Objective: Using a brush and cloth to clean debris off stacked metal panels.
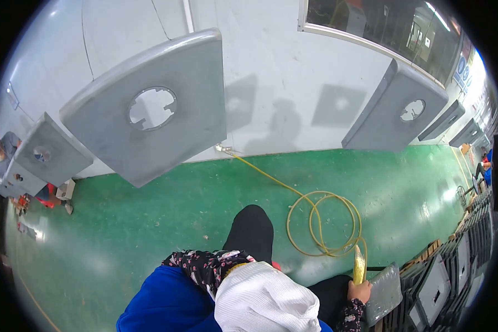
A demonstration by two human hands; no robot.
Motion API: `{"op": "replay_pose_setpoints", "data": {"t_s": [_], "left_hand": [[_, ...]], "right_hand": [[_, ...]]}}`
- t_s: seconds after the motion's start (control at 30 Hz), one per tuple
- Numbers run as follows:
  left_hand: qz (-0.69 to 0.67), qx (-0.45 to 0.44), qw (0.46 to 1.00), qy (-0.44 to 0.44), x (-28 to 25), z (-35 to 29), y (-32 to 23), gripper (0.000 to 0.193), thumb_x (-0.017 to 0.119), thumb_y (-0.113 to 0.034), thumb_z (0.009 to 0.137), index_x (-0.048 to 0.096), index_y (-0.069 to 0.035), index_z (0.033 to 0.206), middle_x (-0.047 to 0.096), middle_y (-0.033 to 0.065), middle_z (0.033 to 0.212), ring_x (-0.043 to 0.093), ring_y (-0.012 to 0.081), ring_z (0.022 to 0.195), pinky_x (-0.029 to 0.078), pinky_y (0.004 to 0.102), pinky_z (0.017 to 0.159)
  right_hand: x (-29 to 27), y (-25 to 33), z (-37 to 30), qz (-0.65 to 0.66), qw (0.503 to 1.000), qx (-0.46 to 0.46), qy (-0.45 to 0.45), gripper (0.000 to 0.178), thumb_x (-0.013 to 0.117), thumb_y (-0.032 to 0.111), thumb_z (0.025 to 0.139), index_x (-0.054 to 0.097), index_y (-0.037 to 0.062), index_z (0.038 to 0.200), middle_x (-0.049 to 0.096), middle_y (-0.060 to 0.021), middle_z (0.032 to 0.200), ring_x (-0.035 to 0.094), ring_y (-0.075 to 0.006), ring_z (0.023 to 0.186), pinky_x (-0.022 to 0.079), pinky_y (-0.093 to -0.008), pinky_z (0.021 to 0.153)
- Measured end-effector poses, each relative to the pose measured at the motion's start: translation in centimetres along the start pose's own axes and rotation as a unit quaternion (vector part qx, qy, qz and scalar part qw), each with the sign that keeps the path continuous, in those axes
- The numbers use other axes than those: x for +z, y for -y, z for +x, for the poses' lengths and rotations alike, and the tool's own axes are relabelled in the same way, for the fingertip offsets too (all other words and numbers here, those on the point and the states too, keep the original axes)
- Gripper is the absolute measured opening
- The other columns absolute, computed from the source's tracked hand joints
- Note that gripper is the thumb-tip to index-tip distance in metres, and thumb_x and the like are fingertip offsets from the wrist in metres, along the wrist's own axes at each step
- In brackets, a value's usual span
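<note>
My right hand [358, 291], bare, is wrapped round a yellow, tapered object [359, 268] with a pale pointed tip; its exact kind does not show. The end of a yellow hose [322, 253] runs down beside it. My left hand [265, 299] appears to be in a white knitted glove with a yellow cuff edge, close in front of my blue clothing. Its fingers are not distinguishable, and whether it holds anything is hidden. From the coil on the green floor, the hose stretches to a metal fitting [224, 149] by the wall.
A large grey panel [196, 99] with a round cutout hangs ahead on wires. More panels hang at left [55, 144] and right [390, 119]. At lower right stand stacked grey panels [434, 285]. A person [47, 193] is at far left, another [486, 169] at far right.
</note>
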State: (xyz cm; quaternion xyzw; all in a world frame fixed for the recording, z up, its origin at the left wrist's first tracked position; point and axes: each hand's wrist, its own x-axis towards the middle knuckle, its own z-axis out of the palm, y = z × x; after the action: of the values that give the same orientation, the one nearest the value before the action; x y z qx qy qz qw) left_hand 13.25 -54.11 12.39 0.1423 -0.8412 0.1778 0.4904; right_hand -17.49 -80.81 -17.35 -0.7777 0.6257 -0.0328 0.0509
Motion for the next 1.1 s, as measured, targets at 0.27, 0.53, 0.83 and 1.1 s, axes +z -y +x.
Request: {"op": "replay_pose_setpoints", "data": {"t_s": [0.27,0.53,0.83,1.1], "left_hand": [[-0.089,-0.133,0.952,-0.262,4.5,-0.2,-1.7,0.012,0.056,-0.007,0.08,0.061,0.003,0.081,0.061,0.0148,0.077,0.058,0.028,0.066,0.045,0.0369,0.057],[-0.503,-0.174,0.846,-0.035,3.5,-0.1,-0.1,0.024,0.052,-0.012,0.089,0.057,0.011,0.084,0.055,0.0217,0.079,0.054,0.0301,0.063,0.04,0.0407,0.053],[-0.231,-0.134,0.953,-0.142,3.4,1.7,1.7,0.028,0.051,-0.019,0.091,0.067,0.003,0.084,0.066,0.0163,0.081,0.063,0.0284,0.076,0.048,0.0451,0.066],[-0.219,-0.08,0.959,-0.161,3.4,4.9,2.8,0.009,0.061,-0.009,0.085,0.065,-0.008,0.093,0.065,0.0135,0.092,0.059,0.0315,0.096,0.027,0.0671,0.103]], "right_hand": [[-0.7,0.4,-0.2,-0.008,1.0,0.0,0.005,0.05,0.074,0.033,0.067,0.055,-0.0037,0.096,0.058,-0.0218,0.099,0.061,-0.0396,0.088,0.05,-0.0464,0.078],[-0.4,0.7,-1.1,-0.009,1.0,-0.011,-0.019,0.051,0.075,0.034,0.066,0.054,-0.0026,0.094,0.058,-0.0204,0.095,0.061,-0.0393,0.084,0.051,-0.0463,0.074],[-0.8,0.6,-2.0,0.0,1.0,0.005,-0.025,0.049,0.074,0.035,0.066,0.055,-0.0012,0.093,0.059,-0.0198,0.095,0.062,-0.038,0.084,0.052,-0.0464,0.074],[-0.1,0.0,-2.5,0.009,0.999,0.007,-0.038,0.047,0.074,0.036,0.067,0.054,0.0006,0.091,0.058,-0.0183,0.093,0.061,-0.0375,0.085,0.051,-0.0462,0.074]]}}
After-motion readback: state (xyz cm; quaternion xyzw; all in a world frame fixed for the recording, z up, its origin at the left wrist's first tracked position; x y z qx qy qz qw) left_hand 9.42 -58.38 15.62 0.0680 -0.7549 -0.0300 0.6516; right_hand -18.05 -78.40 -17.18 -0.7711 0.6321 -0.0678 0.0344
